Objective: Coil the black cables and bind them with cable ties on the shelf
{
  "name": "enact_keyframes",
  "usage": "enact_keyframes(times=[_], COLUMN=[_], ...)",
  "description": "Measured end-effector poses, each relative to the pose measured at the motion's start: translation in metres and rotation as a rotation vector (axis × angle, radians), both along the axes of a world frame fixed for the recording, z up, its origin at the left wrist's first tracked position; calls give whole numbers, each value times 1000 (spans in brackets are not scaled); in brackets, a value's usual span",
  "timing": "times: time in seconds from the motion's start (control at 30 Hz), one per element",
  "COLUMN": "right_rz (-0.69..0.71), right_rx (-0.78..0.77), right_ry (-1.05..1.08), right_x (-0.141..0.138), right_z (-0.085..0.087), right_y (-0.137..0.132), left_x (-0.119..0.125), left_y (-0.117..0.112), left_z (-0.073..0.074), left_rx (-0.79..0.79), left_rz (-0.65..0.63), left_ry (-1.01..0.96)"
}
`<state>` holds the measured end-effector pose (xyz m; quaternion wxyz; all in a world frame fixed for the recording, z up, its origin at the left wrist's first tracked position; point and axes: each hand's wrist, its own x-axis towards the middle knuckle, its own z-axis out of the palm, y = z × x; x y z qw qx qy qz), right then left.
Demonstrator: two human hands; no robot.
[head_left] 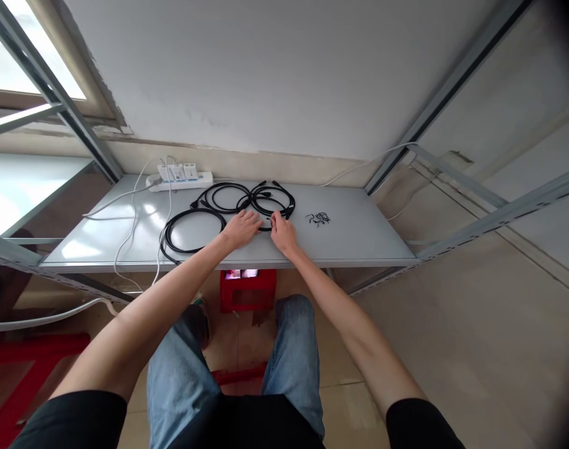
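Several coils of black cable lie on a grey metal shelf (349,240). My left hand (242,229) rests low at the shelf's middle, its fingers closed on a stretch of black cable (265,229). Facing it, my right hand (283,232) pinches the same cable, with thumb and fingers together. Just beyond both hands sits a coil (293,202) with its plug ends pointing away from me. Another coil (209,198) lies beside it, and a larger coil (165,232) is left of my left wrist. My fingers partly hide the held cable.
Short black ties (318,218) lie loose in a small pile right of my right hand. At the back left stands a white power strip (186,181) with plugs in it. White cords (133,218) hang over the front edge. A red stool (247,293) is under the shelf.
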<state>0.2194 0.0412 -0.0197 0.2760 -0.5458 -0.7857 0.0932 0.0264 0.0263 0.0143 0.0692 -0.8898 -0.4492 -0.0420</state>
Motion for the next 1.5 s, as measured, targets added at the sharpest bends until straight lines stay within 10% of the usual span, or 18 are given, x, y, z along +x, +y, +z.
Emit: enact_keyframes(times=[0.3,0.87,1.5], right_rz=[-122,41,-186], right_rx=[-15,102,100], right_ry=[134,-122,41], right_x=[1,2,5], right_z=[-1,-1,-4], right_y=[4,9,18], left_x=[52,49,50], left_y=[-10,-10,-7], left_z=[-16,-25,-28], left_rx=[-49,-68,-72], left_rz=[140,160,147], left_ry=[-106,-249,-268])
